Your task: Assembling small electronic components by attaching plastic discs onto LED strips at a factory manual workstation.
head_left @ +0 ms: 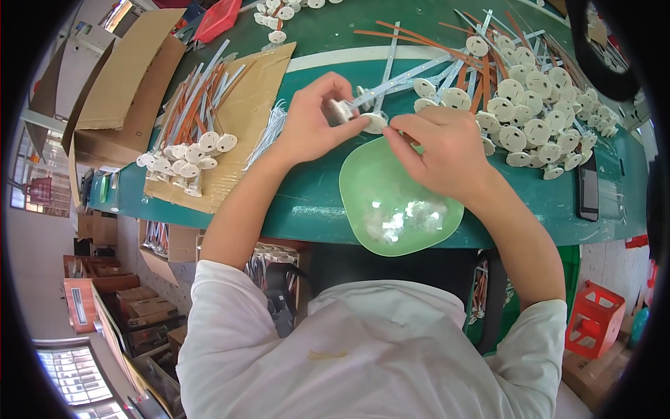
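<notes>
My left hand (310, 122) and right hand (440, 150) each grip the white disc cap (375, 123) above the green bowl (363, 202).

The right hand (443, 150) hides most of the small white cap (375, 122) it pinches, so the grip cannot be made out. The bits in the green bowl (363, 185) blur into pale flecks. The far disc pile (289, 8) is cut off by the top edge.

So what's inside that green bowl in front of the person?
The green bowl holds a small heap of thin, shiny, clear-looking bits, bunched near the bottom. The right hand covers part of the far rim, so anything beneath it is hidden.
</notes>
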Demonstrator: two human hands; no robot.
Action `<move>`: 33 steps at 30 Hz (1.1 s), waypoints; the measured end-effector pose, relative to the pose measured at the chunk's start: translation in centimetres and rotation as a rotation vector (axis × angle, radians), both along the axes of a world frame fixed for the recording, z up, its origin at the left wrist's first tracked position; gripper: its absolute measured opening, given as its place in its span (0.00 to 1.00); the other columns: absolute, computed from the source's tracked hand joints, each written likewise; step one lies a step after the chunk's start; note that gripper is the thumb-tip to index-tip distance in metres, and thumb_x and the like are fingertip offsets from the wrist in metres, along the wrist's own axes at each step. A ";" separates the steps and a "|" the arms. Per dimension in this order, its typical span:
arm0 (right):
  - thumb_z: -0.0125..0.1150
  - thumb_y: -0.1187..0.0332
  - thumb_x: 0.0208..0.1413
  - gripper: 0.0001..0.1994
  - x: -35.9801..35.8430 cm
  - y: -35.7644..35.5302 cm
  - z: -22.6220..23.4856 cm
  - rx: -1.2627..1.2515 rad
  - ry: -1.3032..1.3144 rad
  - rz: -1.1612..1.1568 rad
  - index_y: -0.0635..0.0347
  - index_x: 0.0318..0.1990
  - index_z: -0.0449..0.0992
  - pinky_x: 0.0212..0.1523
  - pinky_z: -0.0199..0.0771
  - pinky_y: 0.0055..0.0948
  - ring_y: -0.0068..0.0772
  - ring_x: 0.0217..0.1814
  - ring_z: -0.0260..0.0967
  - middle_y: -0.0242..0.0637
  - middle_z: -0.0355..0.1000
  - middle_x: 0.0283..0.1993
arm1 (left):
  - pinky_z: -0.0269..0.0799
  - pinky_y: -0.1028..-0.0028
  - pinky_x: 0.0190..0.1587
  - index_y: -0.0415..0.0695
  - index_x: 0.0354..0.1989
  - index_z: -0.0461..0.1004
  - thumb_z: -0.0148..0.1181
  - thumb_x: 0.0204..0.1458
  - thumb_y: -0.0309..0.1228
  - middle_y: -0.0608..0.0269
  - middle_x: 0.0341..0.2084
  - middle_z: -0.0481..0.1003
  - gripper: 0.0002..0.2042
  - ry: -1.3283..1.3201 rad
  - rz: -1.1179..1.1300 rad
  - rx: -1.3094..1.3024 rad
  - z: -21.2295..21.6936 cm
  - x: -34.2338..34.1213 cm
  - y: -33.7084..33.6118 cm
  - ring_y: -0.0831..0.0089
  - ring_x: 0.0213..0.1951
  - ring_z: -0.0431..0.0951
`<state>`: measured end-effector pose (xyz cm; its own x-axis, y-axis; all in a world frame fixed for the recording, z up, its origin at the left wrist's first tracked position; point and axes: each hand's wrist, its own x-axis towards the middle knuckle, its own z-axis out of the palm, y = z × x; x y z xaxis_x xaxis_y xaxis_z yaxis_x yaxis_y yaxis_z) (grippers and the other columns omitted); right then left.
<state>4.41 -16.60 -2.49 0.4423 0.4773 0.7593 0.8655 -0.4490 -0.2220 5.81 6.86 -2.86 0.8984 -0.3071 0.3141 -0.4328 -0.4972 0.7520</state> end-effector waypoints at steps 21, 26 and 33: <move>0.69 0.75 0.46 0.04 -0.2 0.1 0.4 0.069 -0.025 0.058 0.59 0.29 0.79 0.18 0.63 0.31 0.33 0.18 0.68 0.33 0.71 0.19 | 0.59 0.74 0.32 0.45 0.34 0.75 0.50 0.62 0.57 0.73 0.11 0.59 0.24 -0.246 -0.412 -1.186 7.1 -1.6 11.4 0.80 0.16 0.57; 0.70 0.77 0.45 0.06 -0.6 0.0 0.6 0.125 -0.047 0.056 0.60 0.31 0.79 0.19 0.66 0.27 0.30 0.21 0.72 0.34 0.73 0.21 | 0.74 0.72 0.41 0.40 0.44 0.76 0.63 0.58 0.38 0.68 0.28 0.74 0.14 -0.140 0.017 -0.725 3.3 -2.2 3.4 0.75 0.31 0.76; 0.75 0.75 0.42 0.13 -0.6 1.0 1.1 0.278 -0.094 0.164 0.63 0.37 0.81 0.24 0.74 0.21 0.28 0.25 0.75 0.38 0.78 0.31 | 0.77 0.75 0.30 0.42 0.52 0.74 0.63 0.52 0.21 0.62 0.30 0.82 0.17 -0.197 -0.150 -0.121 1.2 -4.6 -1.8 0.70 0.27 0.84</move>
